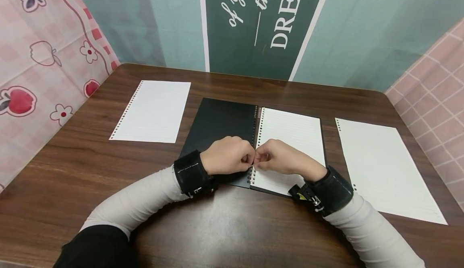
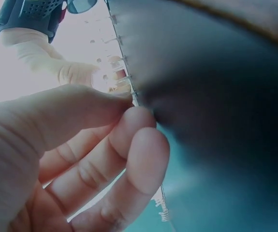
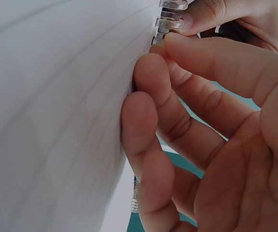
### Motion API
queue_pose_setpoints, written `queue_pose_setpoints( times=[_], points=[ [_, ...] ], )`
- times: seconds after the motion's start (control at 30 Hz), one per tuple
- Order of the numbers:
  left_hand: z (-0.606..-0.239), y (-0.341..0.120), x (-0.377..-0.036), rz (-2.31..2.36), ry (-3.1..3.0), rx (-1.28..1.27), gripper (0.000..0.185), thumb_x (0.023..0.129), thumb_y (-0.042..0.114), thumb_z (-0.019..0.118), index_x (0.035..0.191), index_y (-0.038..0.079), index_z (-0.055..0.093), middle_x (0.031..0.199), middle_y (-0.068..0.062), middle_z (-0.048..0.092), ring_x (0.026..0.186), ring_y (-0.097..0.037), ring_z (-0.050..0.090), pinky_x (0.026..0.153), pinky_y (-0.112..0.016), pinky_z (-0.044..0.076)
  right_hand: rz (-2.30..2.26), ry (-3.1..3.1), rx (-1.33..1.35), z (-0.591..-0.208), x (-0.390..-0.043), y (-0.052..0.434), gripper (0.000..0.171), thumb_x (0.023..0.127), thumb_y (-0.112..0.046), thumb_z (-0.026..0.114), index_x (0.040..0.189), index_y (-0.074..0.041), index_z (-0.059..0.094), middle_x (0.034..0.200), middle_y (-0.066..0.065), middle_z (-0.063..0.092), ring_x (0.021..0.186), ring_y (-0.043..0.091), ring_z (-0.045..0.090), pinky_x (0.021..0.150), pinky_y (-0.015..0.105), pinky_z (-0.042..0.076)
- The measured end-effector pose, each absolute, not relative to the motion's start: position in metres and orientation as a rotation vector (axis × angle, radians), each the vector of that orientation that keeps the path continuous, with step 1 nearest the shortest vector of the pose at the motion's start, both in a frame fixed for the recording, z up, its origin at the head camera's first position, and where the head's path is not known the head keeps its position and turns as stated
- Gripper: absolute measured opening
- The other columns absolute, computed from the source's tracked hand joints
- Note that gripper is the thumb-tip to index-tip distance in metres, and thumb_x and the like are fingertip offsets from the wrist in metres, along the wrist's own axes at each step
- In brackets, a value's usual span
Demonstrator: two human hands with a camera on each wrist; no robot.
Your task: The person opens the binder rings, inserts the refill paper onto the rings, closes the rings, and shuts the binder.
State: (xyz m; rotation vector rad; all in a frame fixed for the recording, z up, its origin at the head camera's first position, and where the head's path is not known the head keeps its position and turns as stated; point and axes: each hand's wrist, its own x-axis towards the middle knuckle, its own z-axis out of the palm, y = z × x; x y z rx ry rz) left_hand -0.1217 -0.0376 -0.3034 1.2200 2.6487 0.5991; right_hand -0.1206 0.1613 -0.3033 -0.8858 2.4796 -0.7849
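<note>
An open ring binder [image 1: 221, 123] lies in the middle of the table, black cover to the left and lined pages [image 1: 293, 135] to the right. Both hands meet at its ring spine [image 1: 253, 147], near the lower end. My left hand [image 1: 232, 155] pinches the clear rings from the cover side; in the left wrist view its thumb and forefinger [image 2: 136, 118] press at the spine [image 2: 129, 82]. My right hand [image 1: 277, 159] pinches the same rings from the page side; in the right wrist view its fingertips [image 3: 165, 50] close on the clear rings [image 3: 170, 19] beside the white page [image 3: 56, 116].
A loose punched lined sheet [image 1: 152, 111] lies on the wooden table [image 1: 72, 167] at the left. A second loose sheet [image 1: 384, 167] lies at the right, near the table edge. Patterned walls close in on the left, back and right.
</note>
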Motion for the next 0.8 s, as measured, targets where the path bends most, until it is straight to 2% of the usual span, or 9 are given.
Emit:
queue_pose_setpoints(
  times=[0.37, 0.8],
  points=[
    [-0.304, -0.037, -0.124, 0.589, 2.637, 1.234, 0.02, 0.083, 0.009, 0.069, 0.069, 0.023, 0.068, 0.056, 0.013, 0.048, 0.062, -0.005, 0.052, 0.053, -0.021, 0.038, -0.829, 2.474, -0.841, -0.302, -0.118, 0.165, 0.014, 0.083, 0.003, 0.067, 0.078, -0.009, 0.073, 0.064, -0.005, 0.064, 0.062, 0.005, 0.051, 0.057, 0.021, 0.041],
    [-0.292, -0.048, -0.111, 0.604, 2.598, 1.171, 0.019, 0.089, 0.012, 0.066, 0.073, 0.023, 0.067, 0.057, 0.012, 0.051, 0.059, -0.004, 0.052, 0.053, -0.02, 0.039, -0.753, 2.544, -0.803, -0.296, -0.102, 0.169, 0.013, 0.087, -0.005, 0.072, 0.078, -0.014, 0.07, 0.07, -0.007, 0.062, 0.065, 0.007, 0.05, 0.061, 0.023, 0.042]
  ],
)
